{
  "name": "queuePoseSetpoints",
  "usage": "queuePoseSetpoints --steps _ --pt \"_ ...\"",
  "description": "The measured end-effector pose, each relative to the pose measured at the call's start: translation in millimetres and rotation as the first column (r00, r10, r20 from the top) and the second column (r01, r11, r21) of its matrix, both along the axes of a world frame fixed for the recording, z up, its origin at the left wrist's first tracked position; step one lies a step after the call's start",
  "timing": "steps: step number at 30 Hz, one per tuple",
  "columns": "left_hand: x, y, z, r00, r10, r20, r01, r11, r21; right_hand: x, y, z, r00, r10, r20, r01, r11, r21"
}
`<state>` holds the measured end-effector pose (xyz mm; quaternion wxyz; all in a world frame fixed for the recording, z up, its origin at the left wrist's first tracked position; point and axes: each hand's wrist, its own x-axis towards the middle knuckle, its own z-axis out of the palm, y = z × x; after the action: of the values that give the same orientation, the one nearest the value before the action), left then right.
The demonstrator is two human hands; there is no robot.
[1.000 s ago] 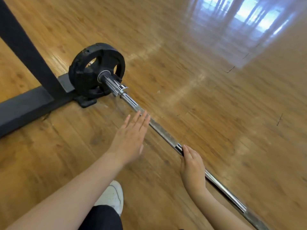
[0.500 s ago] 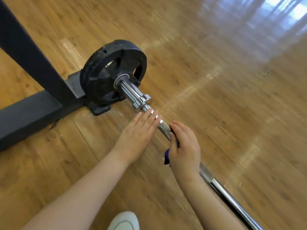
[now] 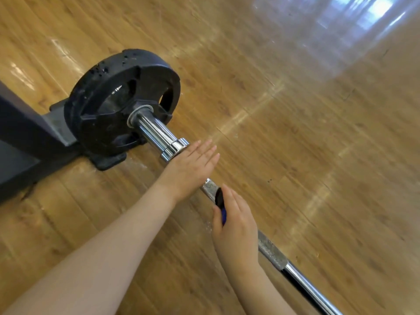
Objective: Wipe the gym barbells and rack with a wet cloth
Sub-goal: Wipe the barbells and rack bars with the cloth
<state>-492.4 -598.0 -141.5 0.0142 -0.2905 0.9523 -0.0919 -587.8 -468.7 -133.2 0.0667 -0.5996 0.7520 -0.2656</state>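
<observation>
1. Barbell (image 3: 271, 252) work is where we stand: the bar lies low over the wooden floor (image 3: 295, 133), running from the black weight plate (image 3: 118, 110) at upper left down toward the lower right.
2. Our left hand (image 3: 189, 165) lies flat across the shaft just below the chrome collar (image 3: 175, 148), fingers straight and released, gripping nothing.
3. Our right hand (image 3: 235, 226) sits on the knurled stretch of the bar, fingers curled over a dark blue item (image 3: 221, 204) that we take to be the wet cloth, though little of it shows.
4. The dark rack base (image 3: 20, 142) stands at far left, touching or just behind the plate; we cannot tell which.
5. Risk one, in our judgement: the bar could roll under the flat left palm, since nothing clamps it, and the wipe would skid.
6. Risk two: the cloth could snag on the rough knurling and bunch up.
7. Risk three: fingertips near the collar step could get pinched if the right hand pushes far up the shaft.
</observation>
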Motion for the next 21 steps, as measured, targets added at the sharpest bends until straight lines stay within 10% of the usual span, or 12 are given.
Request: queuePoseSetpoints --steps 9,21 --pt "-15 -8 19 0.937 -0.006 0.349 -0.048 0.988 0.146 7 -13 -6 0.998 -0.049 -0.038 0.051 0.997 0.058" --pt "4 8 -7 0.993 0.114 0.021 -0.115 0.989 0.095 17 -28 -6 0.997 0.058 -0.054 -0.054 0.996 0.071"
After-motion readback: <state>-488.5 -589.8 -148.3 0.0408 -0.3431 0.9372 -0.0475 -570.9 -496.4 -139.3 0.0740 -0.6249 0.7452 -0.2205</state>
